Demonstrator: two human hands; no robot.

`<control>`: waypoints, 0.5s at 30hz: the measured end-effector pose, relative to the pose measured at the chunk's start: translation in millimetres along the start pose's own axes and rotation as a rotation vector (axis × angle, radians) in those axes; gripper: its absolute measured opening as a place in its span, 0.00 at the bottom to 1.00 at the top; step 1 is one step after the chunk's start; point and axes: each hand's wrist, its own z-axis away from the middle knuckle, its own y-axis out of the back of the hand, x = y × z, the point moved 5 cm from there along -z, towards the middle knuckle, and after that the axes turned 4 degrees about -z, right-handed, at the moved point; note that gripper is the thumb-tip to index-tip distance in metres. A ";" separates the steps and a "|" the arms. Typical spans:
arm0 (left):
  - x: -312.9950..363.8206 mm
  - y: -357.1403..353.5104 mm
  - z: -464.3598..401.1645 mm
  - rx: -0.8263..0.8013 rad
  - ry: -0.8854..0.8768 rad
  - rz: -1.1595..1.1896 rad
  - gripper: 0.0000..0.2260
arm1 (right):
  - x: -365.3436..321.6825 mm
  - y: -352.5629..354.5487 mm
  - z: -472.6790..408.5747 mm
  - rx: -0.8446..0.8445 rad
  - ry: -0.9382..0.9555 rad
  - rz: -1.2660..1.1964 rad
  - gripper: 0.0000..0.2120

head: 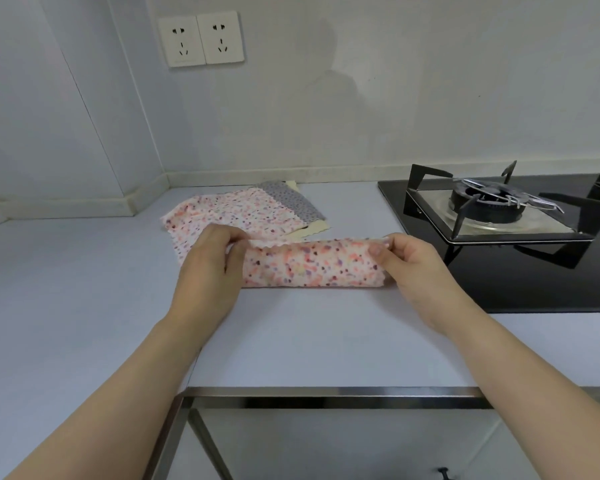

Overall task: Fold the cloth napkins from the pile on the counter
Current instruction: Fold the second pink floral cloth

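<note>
A pink floral napkin [312, 266] lies folded into a long strip on the pale counter [84, 289], its scalloped upper edge lifted. My left hand [210, 271] pinches that edge at the strip's left end. My right hand [409, 259] pinches it at the right end, thumb on top. Behind the strip lies the pile [246, 214]: another pink floral napkin on top, a grey flowered napkin [297, 200] under it, and a cream one [317, 227] showing at the bottom edge.
A black gas hob [499, 216] with its metal pan support sits close to the right of my right hand. Two wall sockets [201, 38] are on the back wall. The counter's metal front edge [326, 393] runs below my forearms.
</note>
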 end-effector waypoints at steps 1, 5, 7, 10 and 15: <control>1.1 2.4 -1.9 -0.007 -0.030 -0.023 0.07 | -0.7 1.4 0.3 0.015 0.013 0.001 0.09; 8.4 10.1 -8.4 -0.050 -0.130 -0.123 0.15 | -4.8 3.3 2.5 0.054 0.046 -0.007 0.06; 12.4 10.2 -8.6 -0.093 -0.141 -0.113 0.16 | -4.5 5.0 2.7 0.078 0.046 -0.003 0.06; 21.0 7.9 -4.8 -0.149 -0.119 -0.029 0.13 | -3.7 7.4 3.1 0.092 0.045 0.001 0.06; 34.3 12.5 -4.5 -0.192 -0.081 -0.003 0.07 | -5.4 8.9 4.6 0.100 0.029 -0.090 0.07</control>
